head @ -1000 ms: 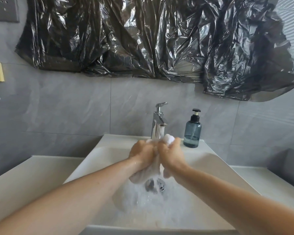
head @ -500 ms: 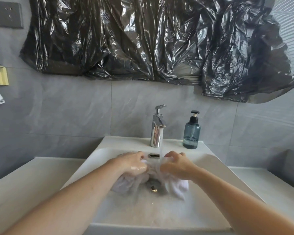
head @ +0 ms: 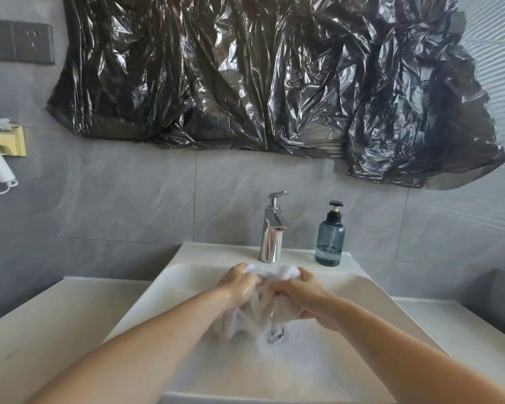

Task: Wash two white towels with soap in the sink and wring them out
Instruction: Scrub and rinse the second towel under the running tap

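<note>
— Both hands busy?
— Yes. My left hand (head: 239, 287) and right hand (head: 301, 295) are clenched on the wet white towel (head: 257, 310), bunched over the foamy middle of the sink (head: 370, 290), above the drain (head: 275, 335).
— Farther back?
— Along the sink's back edge stand the faucet (head: 271, 228) and, to its right, the soap bottle (head: 330, 237).

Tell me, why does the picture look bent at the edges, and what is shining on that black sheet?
Head view: the wide-angle lens bows the sink rim and counter edges. Daylight glints in streaks on the crinkled black plastic sheet and on the chrome faucet. The white towel, gripped by the left hand and right hand, is smeared by motion.
</note>
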A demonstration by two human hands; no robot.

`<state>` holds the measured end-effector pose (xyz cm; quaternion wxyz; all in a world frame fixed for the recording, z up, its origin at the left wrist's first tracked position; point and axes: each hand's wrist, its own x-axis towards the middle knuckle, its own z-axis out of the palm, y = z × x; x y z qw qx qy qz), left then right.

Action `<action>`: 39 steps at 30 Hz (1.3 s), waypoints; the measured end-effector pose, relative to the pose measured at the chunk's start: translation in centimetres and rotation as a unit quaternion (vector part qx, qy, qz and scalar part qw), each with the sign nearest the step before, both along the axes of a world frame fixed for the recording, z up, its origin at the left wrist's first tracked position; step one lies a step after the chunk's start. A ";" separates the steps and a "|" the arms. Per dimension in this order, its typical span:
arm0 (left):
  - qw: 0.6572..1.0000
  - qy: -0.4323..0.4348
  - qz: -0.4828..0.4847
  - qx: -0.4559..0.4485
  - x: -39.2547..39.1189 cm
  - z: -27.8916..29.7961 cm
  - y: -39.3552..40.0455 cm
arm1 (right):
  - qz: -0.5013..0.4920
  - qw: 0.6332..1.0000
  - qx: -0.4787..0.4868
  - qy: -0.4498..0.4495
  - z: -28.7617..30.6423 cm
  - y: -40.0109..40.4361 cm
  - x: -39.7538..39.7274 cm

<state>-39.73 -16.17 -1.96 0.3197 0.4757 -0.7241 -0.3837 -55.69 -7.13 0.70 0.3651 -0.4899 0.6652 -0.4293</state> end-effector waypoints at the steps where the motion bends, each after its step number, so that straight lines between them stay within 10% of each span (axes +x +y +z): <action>1: 0.996 0.087 0.020 0.023 -0.4 0.6 0.4 | -0.022 0.999 -0.028 -0.020 0.2 -0.3 0.4; 5: 0.968 0.212 0.069 0.116 -1.4 1.6 0.6 | -0.075 0.987 -0.142 -0.018 0.1 -0.3 3.3; 17: 0.982 0.186 0.034 0.015 -1.1 2.1 0.7 | -0.064 0.971 -0.227 0.042 0.7 -0.7 5.0; 23: 0.977 0.211 -0.014 0.034 -1.1 1.5 0.6 | -0.073 0.970 -0.206 0.104 0.0 -0.3 4.8; 31: 0.978 0.190 -0.091 0.014 -1.6 1.9 2.1 | -0.093 0.988 -0.120 -0.027 1.0 -0.7 -0.3; 34: 0.987 0.129 -0.097 0.013 -1.5 2.8 3.1 | -0.104 0.991 -0.083 0.006 0.8 0.1 -1.9; 39: 0.973 -0.210 -0.014 -0.093 0.7 1.8 4.1 | -0.057 0.975 -0.061 0.206 -0.1 0.7 -2.1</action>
